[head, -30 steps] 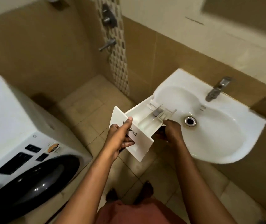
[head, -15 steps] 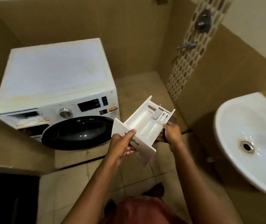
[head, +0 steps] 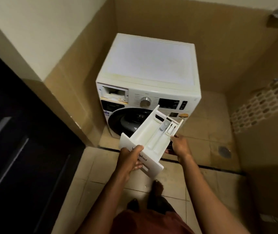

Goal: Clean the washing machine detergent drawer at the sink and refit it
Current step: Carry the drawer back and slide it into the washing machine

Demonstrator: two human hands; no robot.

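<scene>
The detergent drawer (head: 151,137) was held in the air in front of the washing machine (head: 148,65), not yet touching it, its back end pointing up and to the right. The left hand (head: 131,159) gripped the front panel, thumb laid over the printed lettering. The right hand (head: 178,146) held the right side wall, fingers curled under it.

The step in hand looked like the refit. To do it well, the drawer would need swinging left until it lined up with the open slot (head: 114,93) at the machine's upper left. It would then need levelling so both side walls met the runners together. It should probably go in slowly, with the push coming from the front panel, since a skewed entry could jam.

The drawer was white plastic, long and shallow, split lengthwise into compartments. A small pale grey insert sat near the back of the middle one. No residue showed inside; whether it was wet could not be told.
</scene>
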